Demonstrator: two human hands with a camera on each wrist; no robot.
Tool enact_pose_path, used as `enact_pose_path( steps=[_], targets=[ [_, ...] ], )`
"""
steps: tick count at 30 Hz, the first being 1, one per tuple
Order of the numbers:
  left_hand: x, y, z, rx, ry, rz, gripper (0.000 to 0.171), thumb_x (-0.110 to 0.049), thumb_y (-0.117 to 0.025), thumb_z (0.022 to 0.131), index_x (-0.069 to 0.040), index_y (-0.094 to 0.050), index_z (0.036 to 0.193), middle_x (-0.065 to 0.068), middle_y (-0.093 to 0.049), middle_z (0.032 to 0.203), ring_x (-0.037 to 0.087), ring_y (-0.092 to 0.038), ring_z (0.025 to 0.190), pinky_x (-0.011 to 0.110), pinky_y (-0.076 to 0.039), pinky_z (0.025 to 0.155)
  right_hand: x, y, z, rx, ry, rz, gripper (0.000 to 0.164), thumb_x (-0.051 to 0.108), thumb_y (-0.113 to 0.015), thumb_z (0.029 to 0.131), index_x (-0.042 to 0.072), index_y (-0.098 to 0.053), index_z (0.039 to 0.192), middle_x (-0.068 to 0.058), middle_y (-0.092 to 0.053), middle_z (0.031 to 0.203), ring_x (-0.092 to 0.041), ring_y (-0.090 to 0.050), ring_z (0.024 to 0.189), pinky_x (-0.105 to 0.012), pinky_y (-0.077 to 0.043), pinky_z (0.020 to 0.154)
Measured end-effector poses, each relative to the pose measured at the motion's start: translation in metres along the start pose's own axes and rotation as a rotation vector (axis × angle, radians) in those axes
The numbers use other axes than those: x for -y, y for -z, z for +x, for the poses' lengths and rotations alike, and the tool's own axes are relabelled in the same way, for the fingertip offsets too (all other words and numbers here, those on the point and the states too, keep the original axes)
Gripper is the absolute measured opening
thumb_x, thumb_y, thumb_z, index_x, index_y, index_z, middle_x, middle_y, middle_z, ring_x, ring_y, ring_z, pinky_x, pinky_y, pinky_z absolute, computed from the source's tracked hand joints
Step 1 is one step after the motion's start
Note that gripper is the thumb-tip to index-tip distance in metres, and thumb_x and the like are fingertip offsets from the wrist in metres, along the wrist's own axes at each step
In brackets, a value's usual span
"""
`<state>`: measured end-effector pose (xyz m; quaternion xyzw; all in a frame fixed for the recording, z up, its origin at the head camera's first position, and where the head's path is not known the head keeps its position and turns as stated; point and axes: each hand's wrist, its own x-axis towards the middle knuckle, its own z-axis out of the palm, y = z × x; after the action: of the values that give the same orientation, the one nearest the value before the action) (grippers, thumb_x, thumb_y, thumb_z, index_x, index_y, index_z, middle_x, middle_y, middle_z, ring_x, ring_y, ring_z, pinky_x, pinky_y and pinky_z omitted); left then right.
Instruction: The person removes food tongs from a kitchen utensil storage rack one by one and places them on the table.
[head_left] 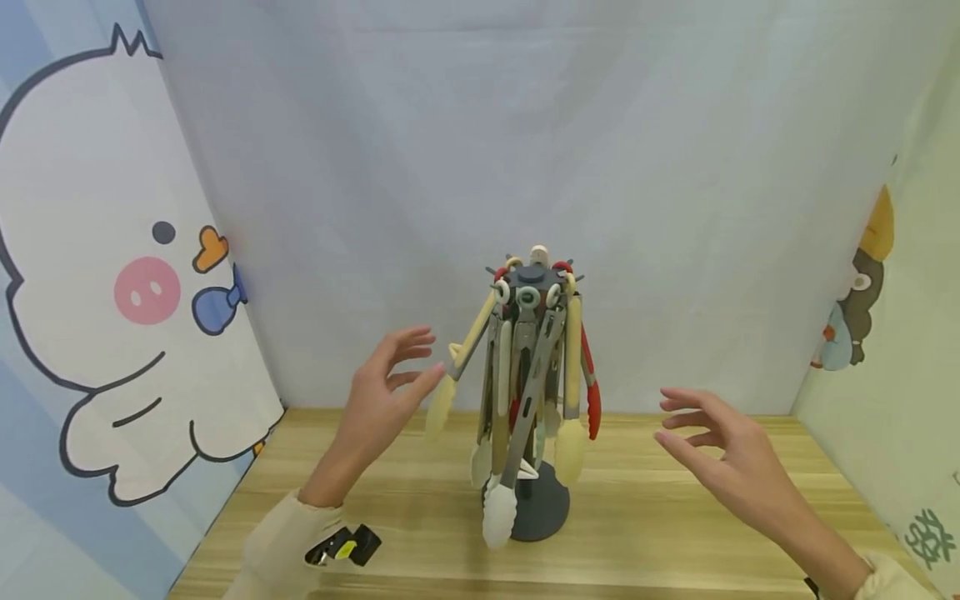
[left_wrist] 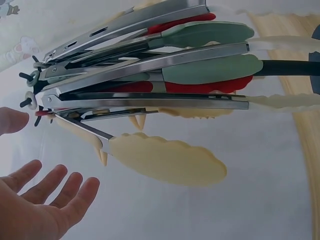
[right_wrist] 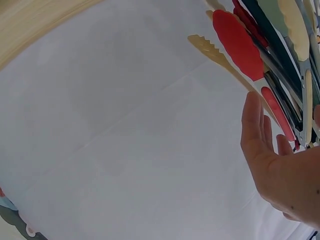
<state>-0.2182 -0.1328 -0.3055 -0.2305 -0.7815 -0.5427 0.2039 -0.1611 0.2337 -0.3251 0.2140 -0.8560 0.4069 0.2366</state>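
Observation:
Several kitchen tongs hang by their ring ends from a dark round-based stand [head_left: 551, 510]. Cream tongs [head_left: 442, 404] lean out to the left of the bunch, and white-tipped tongs [head_left: 499, 512] slant across its front. On the right hang another cream pair [head_left: 571, 450] and red tongs [head_left: 594, 408]. Green-tipped tongs [left_wrist: 210, 35] show in the left wrist view. My left hand [head_left: 386, 387] is raised beside the leaning cream tongs, fingers spread and holding nothing. Off to the right of the stand, my right hand [head_left: 723, 458] hovers with relaxed, slightly bent fingers and nothing in its grasp.
The stand rests on a light wood-grain table [head_left: 637, 533]. Behind it hangs a pale grey cloth backdrop [head_left: 675, 167]. A panel with a large cartoon animal [head_left: 90, 217] rises on the left, and a pale wall with small cartoon figures [head_left: 855, 308] bounds the right.

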Motion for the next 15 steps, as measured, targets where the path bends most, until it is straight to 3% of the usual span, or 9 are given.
enact_pose_path(
  steps=[5, 15],
  targets=[
    [-0.005, -0.004, 0.009, 0.005, -0.026, -0.001, 0.046, -0.026, -0.065, 0.091, -0.020, -0.049, 0.133, -0.001, -0.054, 0.128, 0.018, -0.052, 0.116, 0.035, -0.047, 0.090, 0.000, 0.000, 0.003, 0.011, -0.008, -0.008, 0.039, 0.008, -0.068, 0.087, 0.011, -0.057, 0.125, -0.003, -0.062, 0.110, -0.002, -0.061, 0.093, -0.019, -0.051, 0.072],
    [-0.017, -0.012, 0.023, 0.010, -0.065, -0.026, 0.046, -0.023, -0.066, 0.090, -0.019, -0.050, 0.133, 0.002, -0.054, 0.129, 0.019, -0.053, 0.115, 0.035, -0.047, 0.090, 0.003, -0.002, 0.013, 0.039, -0.029, -0.010, 0.041, 0.012, -0.067, 0.089, 0.015, -0.056, 0.128, -0.002, -0.062, 0.111, -0.007, -0.063, 0.093, -0.021, -0.051, 0.073]
  ],
)
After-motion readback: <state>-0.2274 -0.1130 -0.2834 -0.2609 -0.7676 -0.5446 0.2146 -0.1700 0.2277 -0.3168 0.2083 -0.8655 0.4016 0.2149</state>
